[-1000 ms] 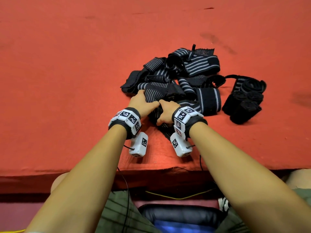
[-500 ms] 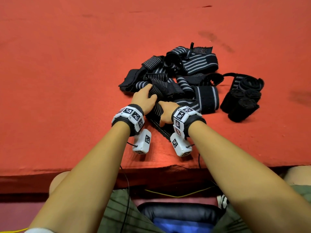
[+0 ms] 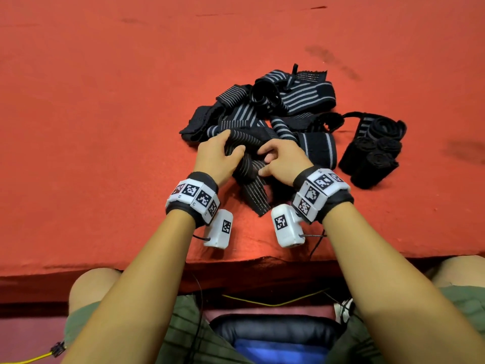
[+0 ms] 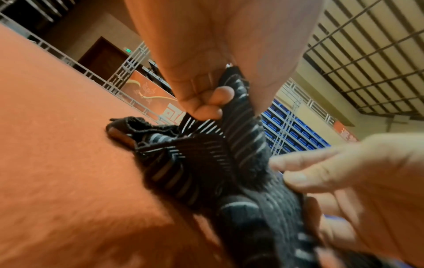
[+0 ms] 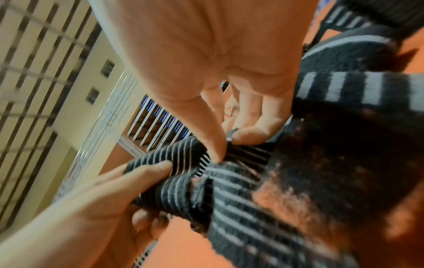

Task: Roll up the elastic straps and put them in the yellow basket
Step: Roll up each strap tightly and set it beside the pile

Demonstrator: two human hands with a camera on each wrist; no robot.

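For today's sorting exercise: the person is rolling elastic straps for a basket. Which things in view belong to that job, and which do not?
Belong to the job:
strap in hand
left hand
right hand
loose strap pile
rolled straps

Just there:
red table cover
yellow cable

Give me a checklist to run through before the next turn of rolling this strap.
1. Left hand grips the strap: ok, fingers curl round it.
2. Right hand pinches the strap: ok, thumb and fingertips meet on it.
3. Strap's tail free: ok, it trails toward the table edge.
4. Strap clear of the loose pile: not ok, the hands hold it at the pile's near edge.
5. Finished rolls out of the way: ok, to the right.
6. Yellow basket in reach: cannot tell, not in view.
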